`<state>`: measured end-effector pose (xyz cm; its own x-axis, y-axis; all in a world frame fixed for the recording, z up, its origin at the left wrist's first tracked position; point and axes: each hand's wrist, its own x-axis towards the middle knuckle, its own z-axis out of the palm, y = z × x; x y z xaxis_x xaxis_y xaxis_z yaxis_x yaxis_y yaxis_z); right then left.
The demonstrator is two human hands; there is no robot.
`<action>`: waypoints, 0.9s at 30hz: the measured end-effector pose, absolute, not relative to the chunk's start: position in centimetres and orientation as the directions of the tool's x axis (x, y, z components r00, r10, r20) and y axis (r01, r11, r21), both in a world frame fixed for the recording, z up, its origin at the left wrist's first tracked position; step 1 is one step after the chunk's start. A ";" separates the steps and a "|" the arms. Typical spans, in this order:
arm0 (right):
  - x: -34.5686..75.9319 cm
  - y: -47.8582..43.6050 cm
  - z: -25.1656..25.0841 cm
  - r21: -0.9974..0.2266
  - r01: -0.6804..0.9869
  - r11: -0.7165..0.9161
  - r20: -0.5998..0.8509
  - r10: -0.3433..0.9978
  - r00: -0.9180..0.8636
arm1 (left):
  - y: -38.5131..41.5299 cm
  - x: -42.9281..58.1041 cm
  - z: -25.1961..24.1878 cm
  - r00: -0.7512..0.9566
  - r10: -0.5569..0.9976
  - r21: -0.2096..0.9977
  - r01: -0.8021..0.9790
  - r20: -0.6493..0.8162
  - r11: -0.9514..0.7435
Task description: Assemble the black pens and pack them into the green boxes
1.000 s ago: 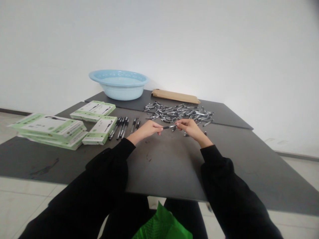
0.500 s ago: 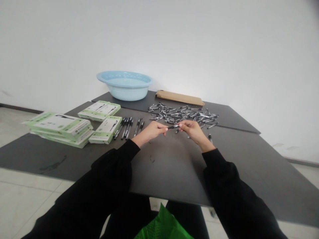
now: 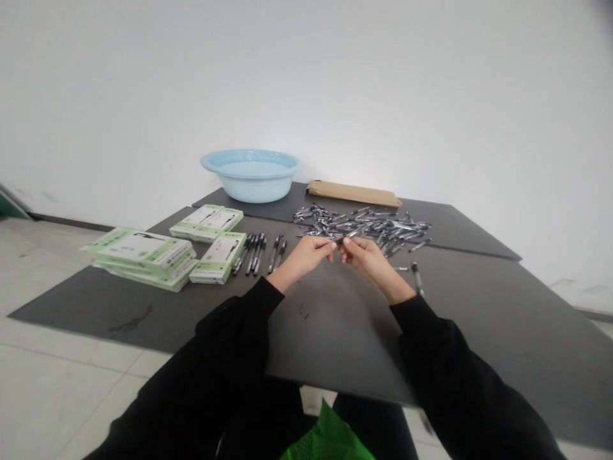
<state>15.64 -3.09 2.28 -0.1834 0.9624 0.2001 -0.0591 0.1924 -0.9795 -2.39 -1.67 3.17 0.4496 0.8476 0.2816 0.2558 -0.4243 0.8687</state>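
Note:
Both my hands meet over the middle of the dark table (image 3: 335,332). My left hand (image 3: 309,253) and my right hand (image 3: 366,257) each pinch one end of a black pen (image 3: 338,241), fingertips nearly touching. Just behind them lies a pile of loose pens and pen parts (image 3: 364,223). A row of several finished black pens (image 3: 258,252) lies to the left of my left hand. One single pen (image 3: 416,276) rests on the table right of my right wrist.
Green-and-white boxes (image 3: 143,254) are stacked at the left, with a smaller box (image 3: 219,257) and another (image 3: 207,222) beside the pen row. A light blue basin (image 3: 251,174) and a brown envelope (image 3: 353,193) stand at the back. A green mesh bag (image 3: 330,437) sits at my lap.
My hands have drawn closer together on the pen, so less of it shows between them. The view has shifted left, moving everything on the table to the right in the picture.

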 end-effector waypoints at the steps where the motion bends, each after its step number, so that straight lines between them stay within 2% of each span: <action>1: 14.8 -3.2 2.0 -0.980 -0.059 0.190 0.198 0.963 -0.182 | -1.9 -2.3 3.3 0.457 0.843 0.870 0.246 0.285 -0.427; 4: 12.8 -3.3 1.3 -0.980 -0.036 0.197 0.198 0.979 -0.049 | -2.4 -2.5 3.4 0.451 0.847 0.840 0.311 0.281 -0.444; 6: 11.7 -3.3 0.9 -0.988 0.004 0.152 0.152 0.988 0.014 | -2.5 -3.4 3.7 0.372 0.875 0.787 0.416 0.309 -0.455; 9: 9.9 -3.2 0.5 -0.992 0.124 0.018 0.005 0.995 -0.098 | -2.3 -6.4 5.0 0.238 0.898 0.720 0.538 0.369 -0.438; 11: 8.2 -3.0 0.3 -0.970 0.241 -0.021 -0.072 0.976 -0.204 | -2.3 -9.5 6.4 0.217 0.920 0.655 0.651 0.325 -0.385; 14: 5.4 -2.1 -0.1 -0.946 0.324 -0.022 -0.108 0.963 -0.249 | -2.9 -14.7 8.8 0.129 0.932 0.496 0.817 0.340 -0.294; 18: 2.8 0.0 -0.6 -0.937 0.346 -0.052 -0.142 0.961 -0.239 | -4.7 -20.3 10.4 -0.051 0.944 0.431 0.897 0.326 -0.100; 21: 2.2 1.1 -1.0 -0.921 0.382 -0.074 -0.180 0.952 -0.250 | -5.6 -22.0 8.8 -0.129 0.954 0.384 0.923 0.269 0.017; 25: 2.6 1.1 -1.6 -0.912 0.407 -0.042 -0.157 0.955 -0.253 | -5.3 -21.0 4.8 -0.160 0.976 0.133 0.981 0.148 0.140; 27: 2.9 0.6 -1.8 -0.912 0.411 0.001 -0.111 0.963 -0.247 | -4.6 -19.8 3.3 -0.244 0.968 0.062 0.969 0.057 0.240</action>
<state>2.91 0.60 -1.81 -0.2474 0.9626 -0.1106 0.4112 0.0009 -0.9115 -19.81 -4.57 3.26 -0.2440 0.9681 0.0575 0.9687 0.2404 0.0619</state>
